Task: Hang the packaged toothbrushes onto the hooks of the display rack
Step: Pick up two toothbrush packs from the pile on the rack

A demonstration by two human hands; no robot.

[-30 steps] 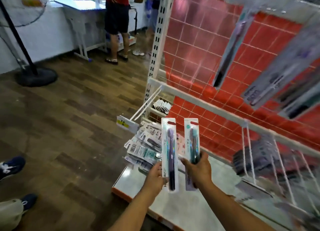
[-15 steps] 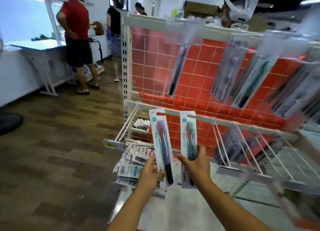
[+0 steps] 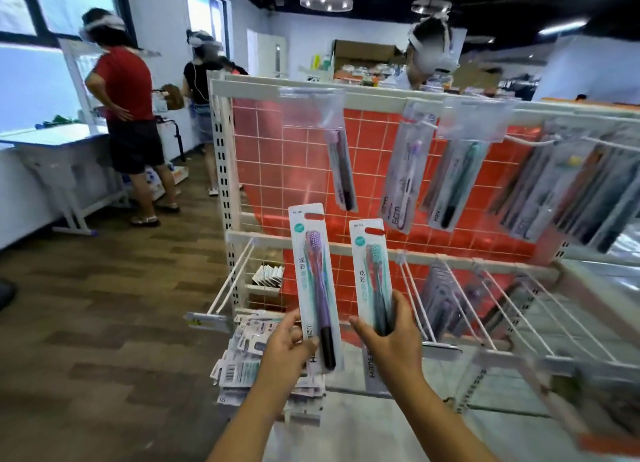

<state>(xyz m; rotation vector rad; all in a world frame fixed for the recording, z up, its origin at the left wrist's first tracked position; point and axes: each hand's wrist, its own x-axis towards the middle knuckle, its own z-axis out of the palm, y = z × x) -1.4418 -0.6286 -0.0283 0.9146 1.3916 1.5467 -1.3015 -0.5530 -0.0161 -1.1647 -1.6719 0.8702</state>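
Observation:
My left hand [image 3: 283, 345] pinches the lower part of a packaged purple toothbrush [image 3: 313, 274], held upright. Beside it my right hand [image 3: 389, 340] grips a packaged green toothbrush [image 3: 371, 271], also upright. Both packs stand in front of the white display rack [image 3: 311, 87] with its red grid back. Several packaged toothbrushes [image 3: 408, 171] hang from the upper hooks. White lower hooks [image 3: 415, 295] jut toward me just right of my right hand. A pile of packaged toothbrushes [image 3: 242, 357] lies on the rack's base below my left hand.
A long white hook [image 3: 228, 285] with a price tag sticks out at the rack's lower left. Two people stand by a table [image 3: 52, 143] at the left; another person [image 3: 433, 53] stands behind the rack. Wooden floor [image 3: 104, 323] stretches to the left.
The view has tilted up from the floor and base to the whole rack. Both hands have lifted the two packs higher, in front of the lower rail.

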